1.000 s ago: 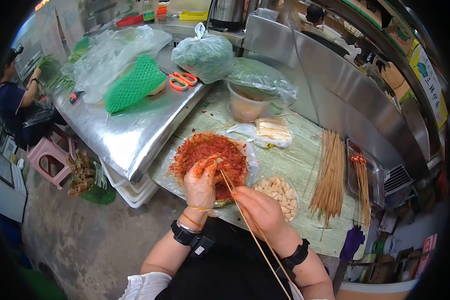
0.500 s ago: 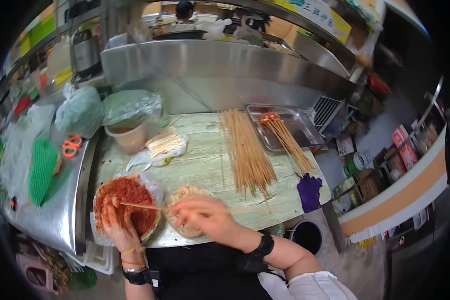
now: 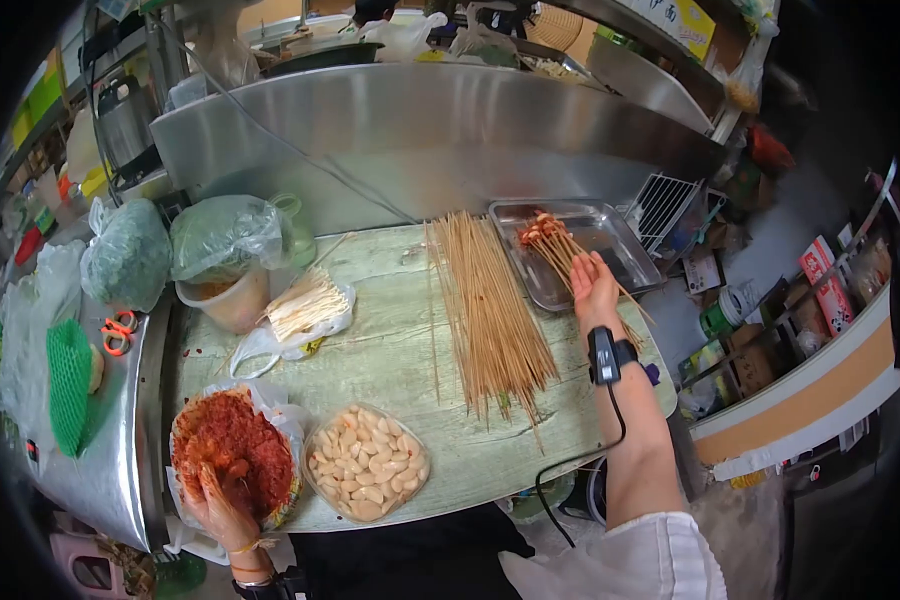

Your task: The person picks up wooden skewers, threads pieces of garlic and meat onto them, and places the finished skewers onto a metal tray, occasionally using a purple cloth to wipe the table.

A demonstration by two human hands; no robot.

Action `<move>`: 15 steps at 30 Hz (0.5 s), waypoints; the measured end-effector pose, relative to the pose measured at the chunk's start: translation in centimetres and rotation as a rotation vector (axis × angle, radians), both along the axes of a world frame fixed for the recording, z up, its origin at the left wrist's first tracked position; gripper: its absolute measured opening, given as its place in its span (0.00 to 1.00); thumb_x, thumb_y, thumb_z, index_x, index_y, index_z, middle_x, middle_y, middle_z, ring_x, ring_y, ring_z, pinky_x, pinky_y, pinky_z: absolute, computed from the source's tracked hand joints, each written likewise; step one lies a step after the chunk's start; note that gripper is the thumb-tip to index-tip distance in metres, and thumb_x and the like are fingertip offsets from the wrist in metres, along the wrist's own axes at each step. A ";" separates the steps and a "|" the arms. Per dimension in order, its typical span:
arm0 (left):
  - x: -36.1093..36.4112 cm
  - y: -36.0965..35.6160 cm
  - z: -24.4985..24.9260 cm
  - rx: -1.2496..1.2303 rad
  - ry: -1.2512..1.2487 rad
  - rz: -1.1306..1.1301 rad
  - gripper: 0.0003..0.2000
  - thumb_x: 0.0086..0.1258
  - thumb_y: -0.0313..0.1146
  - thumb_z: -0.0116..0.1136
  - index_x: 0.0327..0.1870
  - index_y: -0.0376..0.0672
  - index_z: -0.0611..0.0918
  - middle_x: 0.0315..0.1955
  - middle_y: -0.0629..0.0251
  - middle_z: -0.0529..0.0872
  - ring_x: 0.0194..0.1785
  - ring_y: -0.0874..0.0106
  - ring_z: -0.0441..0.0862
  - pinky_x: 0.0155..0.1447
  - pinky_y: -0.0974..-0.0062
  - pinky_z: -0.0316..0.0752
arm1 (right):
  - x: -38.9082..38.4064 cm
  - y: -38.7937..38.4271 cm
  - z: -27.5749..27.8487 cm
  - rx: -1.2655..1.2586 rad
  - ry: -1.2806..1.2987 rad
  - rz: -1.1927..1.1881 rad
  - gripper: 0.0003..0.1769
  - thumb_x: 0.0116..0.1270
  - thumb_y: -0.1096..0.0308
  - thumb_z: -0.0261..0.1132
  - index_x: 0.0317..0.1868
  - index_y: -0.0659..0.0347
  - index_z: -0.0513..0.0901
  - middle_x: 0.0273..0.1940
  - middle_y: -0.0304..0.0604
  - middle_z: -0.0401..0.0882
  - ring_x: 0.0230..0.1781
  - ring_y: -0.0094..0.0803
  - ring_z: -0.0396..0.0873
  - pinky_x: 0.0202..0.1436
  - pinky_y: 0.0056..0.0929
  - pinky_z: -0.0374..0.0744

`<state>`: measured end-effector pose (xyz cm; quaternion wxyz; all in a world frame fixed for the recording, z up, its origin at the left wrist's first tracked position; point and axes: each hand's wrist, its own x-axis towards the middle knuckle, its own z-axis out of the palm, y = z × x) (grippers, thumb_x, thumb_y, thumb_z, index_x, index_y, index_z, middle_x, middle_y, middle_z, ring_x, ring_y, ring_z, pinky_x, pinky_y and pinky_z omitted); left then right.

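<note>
The right hand (image 3: pixel 595 290) is now moved to the red-tipped skewers (image 3: pixel 554 238) in the metal tray (image 3: pixel 615 238), fingers extended; any pinch cannot be made out. Only the left hand (image 3: pixel 226 527), fingers bent, is kept at the red paste (image 3: pixel 242 438).

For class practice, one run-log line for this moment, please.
left hand: in red paste | right hand: at red-tipped skewers | cloves: beside paste

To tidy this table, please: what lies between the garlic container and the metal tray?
Wooden skewers lie between the garlic and the tray, as the head view shows.
</note>
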<state>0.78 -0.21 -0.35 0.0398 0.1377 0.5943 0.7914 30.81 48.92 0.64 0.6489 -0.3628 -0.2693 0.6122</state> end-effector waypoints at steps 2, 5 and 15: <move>0.2 0.3 0.1 -0.022 -0.006 0.033 0.15 0.72 0.32 0.51 0.57 0.36 0.72 0.48 0.62 0.78 0.45 0.72 0.79 0.46 0.75 0.76 | -0.1 0.9 -1.1 -0.084 0.018 0.080 0.17 0.71 0.63 0.53 0.56 0.63 0.72 0.43 0.45 0.79 0.42 0.31 0.78 0.43 0.26 0.77; 0.2 0.5 -0.2 0.013 -0.031 0.095 0.14 0.72 0.32 0.51 0.55 0.36 0.73 0.45 0.63 0.79 0.41 0.73 0.79 0.43 0.76 0.76 | -2.4 -1.8 -0.4 -0.063 -0.219 0.370 0.13 0.69 0.64 0.56 0.48 0.63 0.78 0.33 0.41 0.81 0.30 0.27 0.78 0.33 0.22 0.77; 0.7 0.0 0.2 0.023 -0.089 -0.001 0.11 0.72 0.29 0.51 0.52 0.37 0.75 0.43 0.65 0.80 0.40 0.76 0.78 0.41 0.79 0.76 | -11.5 -5.5 -1.9 0.565 -1.996 0.451 0.20 0.49 0.57 0.72 0.26 0.71 0.82 0.25 0.55 0.82 0.26 0.47 0.82 0.35 0.36 0.81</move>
